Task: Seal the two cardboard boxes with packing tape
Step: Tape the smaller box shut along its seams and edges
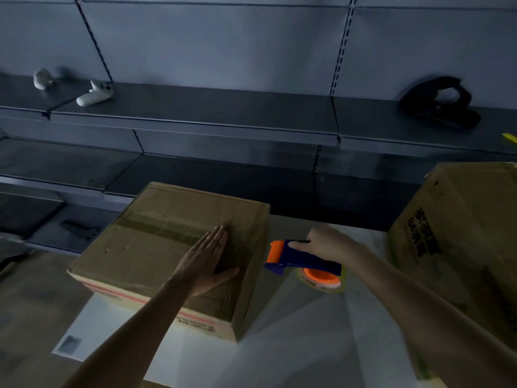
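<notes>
- Two cardboard boxes stood on the white table: the closed box left of centre and the second box at the right edge, partly out of frame.
- A tape strip ran across the closed box's top, from its left side toward the middle.
- The left hand lay flat on that top, fingers straight and together, pressing near the strip's right end.
- The right hand gripped the handle of the tape dispenser, blue with an orange front, just right of the closed box.
- The tape roll, orange-cored, sat under the dispenser, close above the table; contact could not be told.
- On the far shelf lay a white controller at the left and a black strap at the right.
</notes>
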Tool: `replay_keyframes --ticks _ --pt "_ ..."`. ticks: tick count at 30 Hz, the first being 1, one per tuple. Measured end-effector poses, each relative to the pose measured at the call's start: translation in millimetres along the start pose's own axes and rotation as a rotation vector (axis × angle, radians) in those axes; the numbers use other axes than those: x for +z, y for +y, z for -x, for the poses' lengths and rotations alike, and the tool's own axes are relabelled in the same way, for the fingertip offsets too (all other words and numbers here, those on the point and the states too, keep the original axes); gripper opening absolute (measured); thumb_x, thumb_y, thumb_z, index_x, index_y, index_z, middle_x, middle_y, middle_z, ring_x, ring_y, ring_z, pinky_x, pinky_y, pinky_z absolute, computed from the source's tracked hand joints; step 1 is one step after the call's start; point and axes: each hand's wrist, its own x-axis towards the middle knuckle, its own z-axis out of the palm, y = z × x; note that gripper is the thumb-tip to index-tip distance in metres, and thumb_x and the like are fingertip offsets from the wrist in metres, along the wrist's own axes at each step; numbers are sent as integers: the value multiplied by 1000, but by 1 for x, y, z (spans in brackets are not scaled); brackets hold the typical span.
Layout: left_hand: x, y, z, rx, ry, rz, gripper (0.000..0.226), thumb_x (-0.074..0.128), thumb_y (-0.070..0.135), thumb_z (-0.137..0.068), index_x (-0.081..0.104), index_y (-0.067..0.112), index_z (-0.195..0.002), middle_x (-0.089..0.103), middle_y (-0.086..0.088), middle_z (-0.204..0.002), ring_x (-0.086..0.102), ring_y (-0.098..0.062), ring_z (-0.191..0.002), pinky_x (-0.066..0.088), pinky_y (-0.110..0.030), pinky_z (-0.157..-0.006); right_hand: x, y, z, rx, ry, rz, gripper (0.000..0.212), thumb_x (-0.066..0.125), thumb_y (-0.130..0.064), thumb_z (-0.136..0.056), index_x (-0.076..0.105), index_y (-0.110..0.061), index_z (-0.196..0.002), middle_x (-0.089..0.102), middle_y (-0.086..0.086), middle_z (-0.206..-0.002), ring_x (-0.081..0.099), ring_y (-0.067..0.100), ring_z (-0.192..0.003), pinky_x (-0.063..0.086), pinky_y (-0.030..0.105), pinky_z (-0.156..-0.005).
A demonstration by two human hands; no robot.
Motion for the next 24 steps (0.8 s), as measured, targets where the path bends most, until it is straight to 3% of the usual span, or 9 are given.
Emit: replay_keyframes --ticks 4,11,13,15,16,18,20,22,24 --pt "-4 2 0 -17 -16 24 113 -21 84 -58 -15 8 -142 -22 -5 -145 -23 -15 -134 -20 -17 -106 9 -9 -7 22 -12 71 54 34 -59 -93 45 -14 -65 48 2 -63 45 13 -55 30 25 -50" --pt "-7 4 -1 -36 -73 40 106 -23 82 -59 -21 11 -137 -23 -5 -145 -23 -14 -135 -16 -23 -110 13 -23 -17 82 -21 25 54 30 -55 -96 46 -13 -66 46 2 -61 47 15 -56 34 26 -54" --pt "-4 3 0 -40 -71 36 104 -20 81 -64 -16 10 -139 -19 -7 -147 -19 -16 -137 -16 -21 -111 28 -10 -18 112 -63 197 43 38 -48 -96 59 -12 -84 58 3 -79 58 20 -78 43 27 -69" --pt "-8 6 0 -37 -69 5 102 -10 77 -77 4 1 -143 -1 -13 -150 0 -22 -140 -8 -21 -111 60 21 -17 211 -118 329 37 48 -44 -92 60 -17 -114 61 3 -112 58 23 -104 47 32 -88" --pt "-12 8 -1 -56 -45 0 102 -8 75 -81 16 -2 -143 8 -15 -149 12 -24 -140 -3 -22 -110 75 36 -14 270 -131 253 39 48 -46 -91 59 -19 -116 61 3 -113 58 21 -102 48 31 -86" --pt "-12 17 -7 -95 19 7 115 -25 76 -70 12 -4 -144 -1 -13 -149 10 -23 -143 -8 -23 -112 87 56 -8 318 -85 30 36 41 -49 -95 55 -17 -84 54 1 -73 52 13 -64 40 24 -57" --pt "-14 34 -16 -223 -63 107 127 -37 77 -54 2 -3 -146 -8 -15 -153 -3 -24 -145 -11 -29 -114 86 56 -3 328 54 -70 48 37 -46 -98 36 -15 -62 31 0 -55 30 12 -45 22 27 -46" --pt "-16 53 -31 -361 -105 146 111 -17 77 -72 1 -5 -146 -3 -20 -155 -5 -29 -144 -7 -36 -116 83 43 -4 329 77 -116 51 36 -47 -98 33 -14 -58 31 0 -54 30 14 -45 22 27 -46" --pt "-18 69 -46 -399 -168 162 84 8 60 -94 -4 -6 -145 -6 -21 -155 -9 -30 -144 -7 -38 -116 76 27 -6 306 77 -139 51 34 -48 -97 33 -15 -59 33 0 -56 32 13 -47 24 27 -46"
